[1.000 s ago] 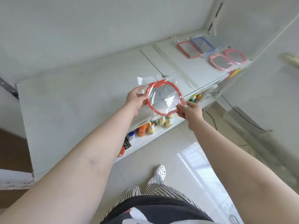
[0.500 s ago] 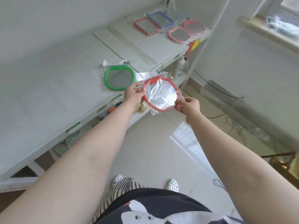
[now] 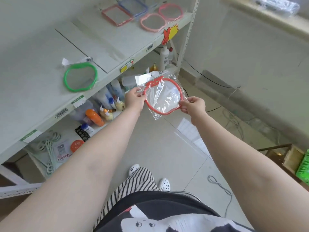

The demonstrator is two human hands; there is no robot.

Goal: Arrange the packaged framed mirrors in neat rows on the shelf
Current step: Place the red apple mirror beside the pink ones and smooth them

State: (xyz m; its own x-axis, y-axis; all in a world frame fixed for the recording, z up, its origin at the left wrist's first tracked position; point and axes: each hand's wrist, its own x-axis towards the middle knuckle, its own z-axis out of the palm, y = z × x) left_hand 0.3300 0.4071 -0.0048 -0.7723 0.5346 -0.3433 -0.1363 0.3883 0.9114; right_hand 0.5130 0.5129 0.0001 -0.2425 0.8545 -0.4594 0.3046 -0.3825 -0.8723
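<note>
Red mirror (image 3: 163,96), bagged, held out over the floor, just off the shelf (image 3: 107,47) edge. Left hand (image 3: 134,99) pinching its left rim, right hand (image 3: 194,104) pinching the lower right rim. Green mirror (image 3: 80,76) flat on the shelf; four more mirrors (image 3: 142,14) at the far end.

1. A pale tiled floor (image 3: 167,148) fills the middle, glossy with daylight.
2. White metal shelving (image 3: 107,47) runs along the left, its perforated upright (image 3: 187,36) at the far end.
3. Plain white walls (image 3: 242,52) stand far and right.
4. A window sill (image 3: 267,19) crosses the far right.
5. Cables (image 3: 222,186) trail over the floor on the right.
</note>
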